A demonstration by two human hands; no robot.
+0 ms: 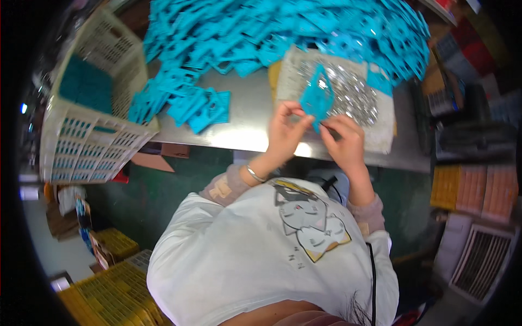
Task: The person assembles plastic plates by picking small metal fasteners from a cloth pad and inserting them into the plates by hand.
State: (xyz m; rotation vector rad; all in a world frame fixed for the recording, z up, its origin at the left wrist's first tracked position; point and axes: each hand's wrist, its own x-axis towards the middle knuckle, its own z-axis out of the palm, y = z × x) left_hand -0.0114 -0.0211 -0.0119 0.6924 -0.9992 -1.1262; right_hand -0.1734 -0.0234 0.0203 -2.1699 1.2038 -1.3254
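Observation:
A turquoise flat plastic part (314, 99) with cut-out openings is held tilted above the near part of the metal table. My left hand (285, 131) pinches its lower left edge between thumb and fingers. At the part's lower tip, the fingers of my right hand (346, 142) are closed together; whether a small piece is between them is hidden. Just beyond my hands lies a worn off-white board or tray (375, 140) bearing a heap of small shiny metal pieces (356, 100).
A large pile of similar turquoise parts (228, 32) covers the table's far side. Some loose ones (200, 111) lie left, beside a cream plastic crate (98, 142) holding more. Yellow crates (109, 296) stand lower left. Orange bins (470, 190) are at right.

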